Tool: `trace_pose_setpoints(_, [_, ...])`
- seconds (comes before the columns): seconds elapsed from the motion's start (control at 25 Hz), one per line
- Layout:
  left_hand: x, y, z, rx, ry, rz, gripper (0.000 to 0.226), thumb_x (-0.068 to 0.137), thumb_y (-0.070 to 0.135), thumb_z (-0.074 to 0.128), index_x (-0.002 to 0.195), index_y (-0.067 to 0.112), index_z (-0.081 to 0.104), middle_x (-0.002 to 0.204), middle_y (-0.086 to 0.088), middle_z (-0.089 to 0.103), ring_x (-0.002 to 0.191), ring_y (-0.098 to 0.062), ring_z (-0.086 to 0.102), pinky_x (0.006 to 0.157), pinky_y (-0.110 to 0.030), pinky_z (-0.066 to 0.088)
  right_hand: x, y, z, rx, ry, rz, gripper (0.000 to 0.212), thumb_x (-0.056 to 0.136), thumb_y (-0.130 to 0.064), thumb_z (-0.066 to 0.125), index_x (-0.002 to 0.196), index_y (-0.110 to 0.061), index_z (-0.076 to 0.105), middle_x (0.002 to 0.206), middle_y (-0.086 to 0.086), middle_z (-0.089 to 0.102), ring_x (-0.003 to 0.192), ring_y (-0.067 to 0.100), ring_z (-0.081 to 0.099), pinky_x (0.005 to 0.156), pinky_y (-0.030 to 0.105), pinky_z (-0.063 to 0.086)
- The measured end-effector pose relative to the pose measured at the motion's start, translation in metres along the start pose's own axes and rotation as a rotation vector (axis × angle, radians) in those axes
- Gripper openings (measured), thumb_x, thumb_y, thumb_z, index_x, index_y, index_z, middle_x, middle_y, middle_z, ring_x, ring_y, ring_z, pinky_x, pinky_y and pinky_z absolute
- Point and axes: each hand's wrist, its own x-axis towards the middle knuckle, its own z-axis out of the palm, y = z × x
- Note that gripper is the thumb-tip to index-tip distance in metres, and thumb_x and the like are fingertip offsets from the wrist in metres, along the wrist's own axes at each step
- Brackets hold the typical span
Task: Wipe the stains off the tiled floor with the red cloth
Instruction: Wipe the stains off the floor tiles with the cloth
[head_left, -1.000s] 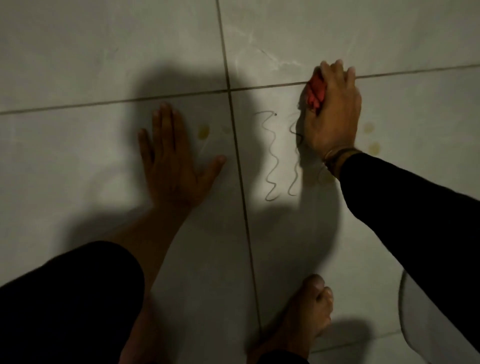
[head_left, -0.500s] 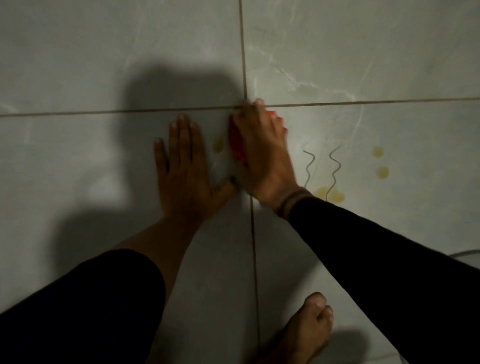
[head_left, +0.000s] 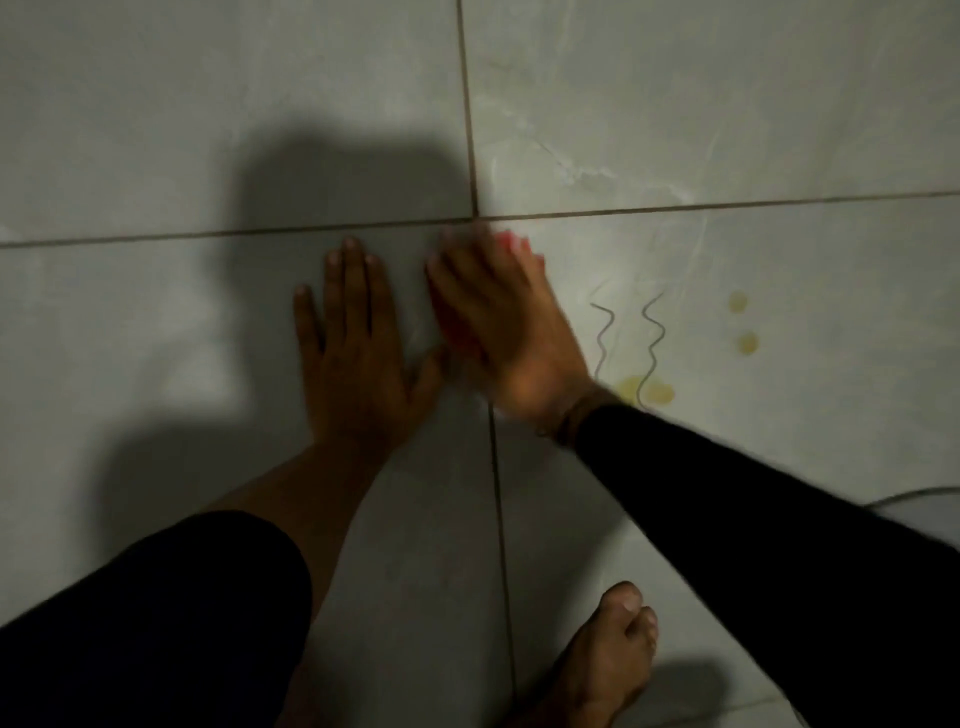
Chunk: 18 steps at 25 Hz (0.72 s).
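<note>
The red cloth (head_left: 460, 332) is pressed on the floor (head_left: 156, 130) under the right hand (head_left: 498, 327), whose fingers are spread flat over it, while the left hand (head_left: 353, 343) is laid flat just beside it with fingers open and nothing held. The cloth should be pushed down hard and slid right, where two wavy lines (head_left: 626, 343) and yellow spots (head_left: 743, 322) are seen. Plenty of bare tile is left there, but the foot (head_left: 608, 654) should be kept clear of.

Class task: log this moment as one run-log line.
left hand flat on floor | right hand pressing red cloth at tile joint | yellow stains and squiggles unwiped
</note>
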Motion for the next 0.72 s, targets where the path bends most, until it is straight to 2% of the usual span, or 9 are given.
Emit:
trace_pose_setpoints(0.12, [0.000,-0.002,0.002,-0.018,-0.011,-0.005,0.093,0.103,0.060,0.037,0.172,0.001,0.016,0.180,-0.022,0.013,0.168,-0.040,0.013,0.131,-0.065,0.012,-0.117,-0.001,0.004,-0.015,-0.150,-0.003,0.055,0.114,-0.040,0.038,0.164,-0.019,0.035,0.173,0.009,0.036,0.161,0.038,0.030,0.132,0.062,0.023])
trace_pose_setpoints(0.2, [0.001,-0.001,0.003,-0.035,-0.006,-0.009,0.091,0.104,0.059,0.036,0.173,0.003,0.013,0.180,-0.022,0.011,0.168,-0.040,0.012,0.132,-0.065,0.011,-0.148,0.027,0.001,-0.030,-0.145,0.208,0.055,0.112,-0.039,0.039,0.162,-0.019,0.033,0.171,0.012,0.036,0.160,0.039,0.031,0.128,0.063,0.030])
trace_pose_setpoints(0.32, [0.001,-0.004,0.009,-0.036,0.004,0.001,0.091,0.104,0.060,0.033,0.173,0.006,0.009,0.181,-0.021,0.009,0.168,-0.040,0.010,0.132,-0.064,0.009,-0.093,0.043,0.002,0.005,0.062,0.625,0.071,0.098,-0.037,0.048,0.165,-0.014,0.036,0.175,0.015,0.034,0.164,0.040,0.026,0.132,0.060,0.023])
trace_pose_setpoints(0.36, [0.001,-0.005,0.010,-0.042,0.003,0.007,0.091,0.104,0.061,0.031,0.173,0.007,0.008,0.181,-0.020,0.008,0.168,-0.039,0.009,0.132,-0.064,0.008,-0.076,0.029,0.006,0.053,0.103,0.634,0.075,0.095,-0.036,0.050,0.165,-0.014,0.037,0.175,0.015,0.032,0.164,0.041,0.024,0.133,0.061,0.019])
trace_pose_setpoints(0.44, [0.000,-0.005,0.012,-0.060,0.012,0.008,0.090,0.104,0.061,0.029,0.173,0.009,0.006,0.181,-0.019,0.007,0.169,-0.037,0.007,0.133,-0.063,0.007,-0.081,-0.016,0.022,0.131,0.106,0.492,0.062,0.104,-0.032,0.046,0.164,-0.016,0.040,0.175,0.013,0.035,0.164,0.043,0.026,0.133,0.065,0.015])
trace_pose_setpoints(0.52, [-0.001,-0.006,0.012,-0.075,0.012,0.003,0.090,0.104,0.061,0.029,0.174,0.010,0.005,0.182,-0.017,0.005,0.169,-0.036,0.006,0.133,-0.063,0.006,-0.133,-0.056,0.025,0.166,-0.023,0.405,0.054,0.112,-0.035,0.036,0.164,-0.018,0.040,0.174,0.009,0.036,0.163,0.040,0.029,0.134,0.062,0.016])
trace_pose_setpoints(0.56, [-0.001,-0.007,0.013,-0.077,0.006,0.001,0.090,0.103,0.061,0.030,0.174,0.011,0.004,0.182,-0.017,0.003,0.169,-0.036,0.005,0.133,-0.063,0.005,-0.165,-0.058,0.020,0.159,-0.072,0.434,0.054,0.112,-0.034,0.034,0.163,-0.017,0.040,0.173,0.009,0.036,0.161,0.041,0.031,0.134,0.061,0.018])
trace_pose_setpoints(0.64, [0.000,-0.008,0.016,-0.085,-0.003,0.003,0.092,0.102,0.060,0.032,0.174,0.011,0.003,0.182,-0.015,0.000,0.170,-0.036,0.002,0.133,-0.064,0.004,-0.201,-0.020,0.010,0.093,-0.049,0.655,0.055,0.108,-0.028,0.040,0.160,-0.009,0.044,0.170,0.016,0.040,0.157,0.048,0.038,0.131,0.064,0.027])
trace_pose_setpoints(0.72, [0.001,-0.007,0.018,-0.089,0.000,0.005,0.092,0.101,0.059,0.033,0.173,0.011,0.003,0.182,-0.016,0.000,0.170,-0.036,0.002,0.132,-0.064,0.003,-0.185,0.046,0.000,0.143,0.149,1.065,0.062,0.104,-0.024,0.045,0.160,0.001,0.042,0.170,0.024,0.039,0.160,0.049,0.031,0.132,0.065,0.024])
